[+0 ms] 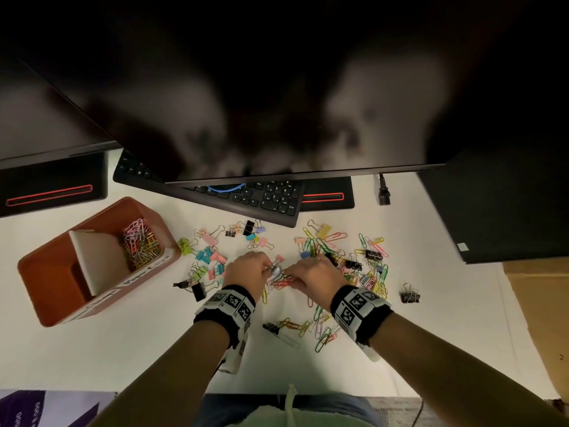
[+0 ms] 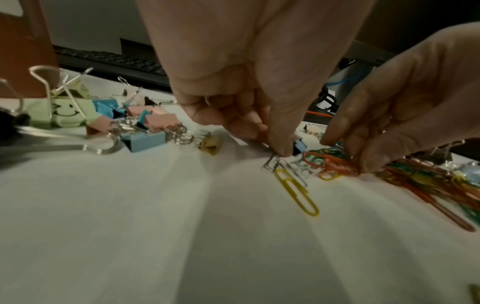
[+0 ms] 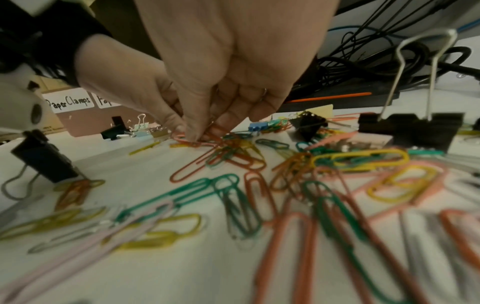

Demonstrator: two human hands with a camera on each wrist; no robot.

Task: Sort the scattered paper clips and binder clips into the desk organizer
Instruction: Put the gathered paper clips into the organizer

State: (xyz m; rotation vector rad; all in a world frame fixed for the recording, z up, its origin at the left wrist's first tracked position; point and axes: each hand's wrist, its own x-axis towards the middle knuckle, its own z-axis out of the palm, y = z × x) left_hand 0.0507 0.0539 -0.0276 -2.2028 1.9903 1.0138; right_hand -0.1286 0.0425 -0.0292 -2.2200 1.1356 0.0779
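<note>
Left hand (image 1: 246, 270) pinches a blue binder clip (image 2: 300, 146); right hand (image 1: 311, 274), just beside it, pinches orange paper clips (image 2: 331, 164) (tangled). Organizer (image 1: 46, 269) sits well left of both.

Terracotta desk organizer (image 1: 55, 272), black keyboard (image 1: 271, 198)

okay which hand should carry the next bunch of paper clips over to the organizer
Left, probably. The organizer sits on the left side of the desk, nearer the left hand. The right hand would have to cross over it. Both hands are pinching into the same paper clips now.
</note>
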